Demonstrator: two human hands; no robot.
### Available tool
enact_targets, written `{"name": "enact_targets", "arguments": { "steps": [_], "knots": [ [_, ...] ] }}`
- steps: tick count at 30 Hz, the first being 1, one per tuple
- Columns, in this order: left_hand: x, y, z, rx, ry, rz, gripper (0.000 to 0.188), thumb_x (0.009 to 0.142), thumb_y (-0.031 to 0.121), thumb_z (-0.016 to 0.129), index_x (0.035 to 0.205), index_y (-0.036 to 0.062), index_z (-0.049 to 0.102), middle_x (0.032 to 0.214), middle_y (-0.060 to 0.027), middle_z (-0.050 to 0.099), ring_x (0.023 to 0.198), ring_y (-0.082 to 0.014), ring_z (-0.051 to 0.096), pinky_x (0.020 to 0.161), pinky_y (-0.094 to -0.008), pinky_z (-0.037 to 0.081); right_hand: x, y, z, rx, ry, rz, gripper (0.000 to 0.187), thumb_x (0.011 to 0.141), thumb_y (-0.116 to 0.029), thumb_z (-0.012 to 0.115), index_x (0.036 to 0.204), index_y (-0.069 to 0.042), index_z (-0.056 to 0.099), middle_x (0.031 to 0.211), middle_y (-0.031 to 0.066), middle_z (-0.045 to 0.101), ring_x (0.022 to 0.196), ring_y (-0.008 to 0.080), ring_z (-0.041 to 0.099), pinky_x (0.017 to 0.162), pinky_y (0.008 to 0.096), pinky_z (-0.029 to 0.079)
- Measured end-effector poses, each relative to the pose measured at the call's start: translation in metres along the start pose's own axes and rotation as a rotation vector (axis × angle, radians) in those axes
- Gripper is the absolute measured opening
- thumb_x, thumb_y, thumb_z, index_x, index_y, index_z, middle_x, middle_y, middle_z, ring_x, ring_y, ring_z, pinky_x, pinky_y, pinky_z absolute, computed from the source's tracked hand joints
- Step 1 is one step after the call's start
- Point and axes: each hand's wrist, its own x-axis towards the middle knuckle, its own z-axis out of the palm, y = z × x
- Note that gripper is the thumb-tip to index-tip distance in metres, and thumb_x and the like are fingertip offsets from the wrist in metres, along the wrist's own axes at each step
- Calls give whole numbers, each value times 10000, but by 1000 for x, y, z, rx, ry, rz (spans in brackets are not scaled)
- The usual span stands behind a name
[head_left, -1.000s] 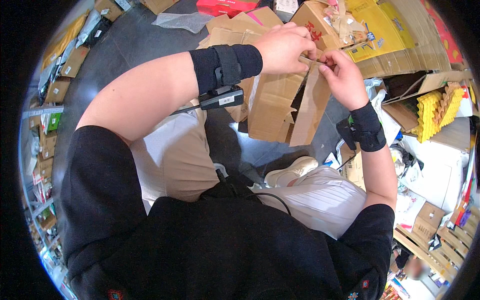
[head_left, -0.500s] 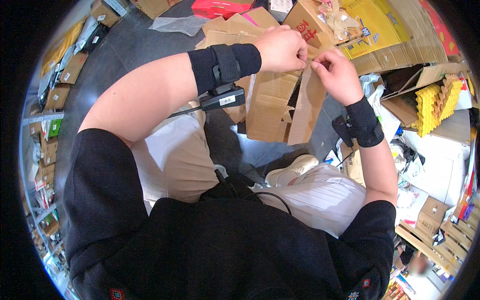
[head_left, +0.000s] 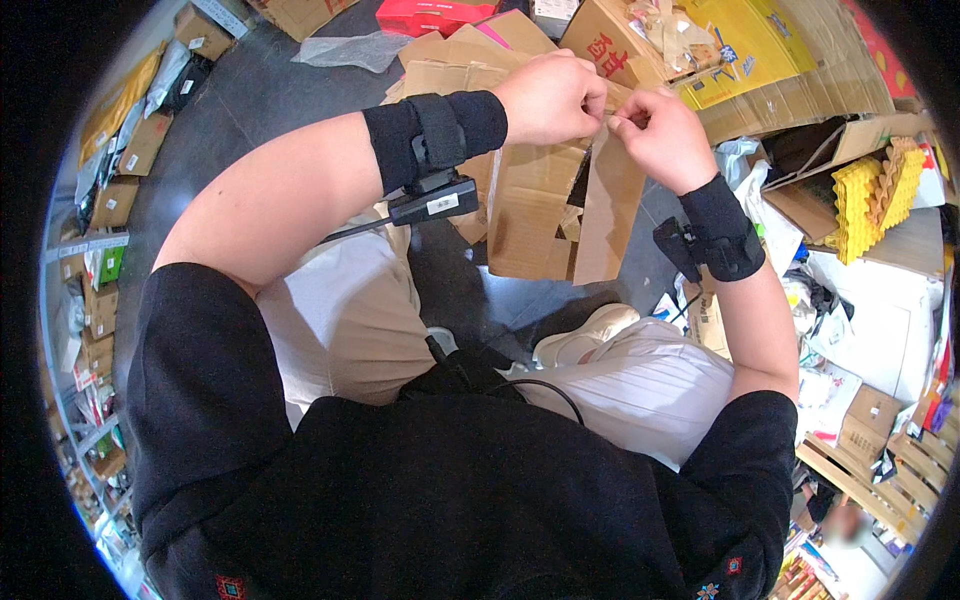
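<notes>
An opened brown cardboard box (head_left: 535,215) hangs upright in front of my knees, with a dark gap between its wide panel and a narrow flap (head_left: 608,215) on the right. My left hand (head_left: 553,97) lies over the top of the box, its fingers curled closed at the upper edge. Close beside it, my right hand (head_left: 663,140) pinches the top of the narrow flap between thumb and forefinger. The fingertips of both hands nearly meet; any small strip of tape between them is too small to make out. Each wrist wears a black band with a small device.
Flattened cardboard and a yellow box (head_left: 765,50) lie beyond my hands, near a red box (head_left: 435,14). Yellow egg-crate foam (head_left: 872,195) and loose packaging crowd the right. Shelves with parcels (head_left: 100,290) line the left. My shoe (head_left: 590,335) rests below the box.
Both hands and the box have shifted slightly left and up in view. The grip on the cardboard looks the same.
</notes>
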Motion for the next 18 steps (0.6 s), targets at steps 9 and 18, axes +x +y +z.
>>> {"name": "enact_targets", "arguments": {
  "steps": [9, 18],
  "knots": [
    [-1, -1, -2, 25, -21, 80, 79, 738, 173, 706, 727, 98, 683, 804, -70, 650, 876, -285, 594, 837, -393, 485, 1, -1, 1, -10, 18, -36, 214, 824, -226, 709, 863, -17, 692, 873, 162, 650, 854, 337, 650, 776, 411, 521],
    [-2, -3, -17, -21, -119, 70, 135, 823, 229, 725, 860, 100, 728, 827, -72, 651, 943, -270, 608, 861, -390, 486, 2, 33, 14, 87, 52, -33, 193, 853, -217, 682, 900, -31, 696, 925, 182, 625, 873, 373, 632, 808, 444, 513]
  ]
}}
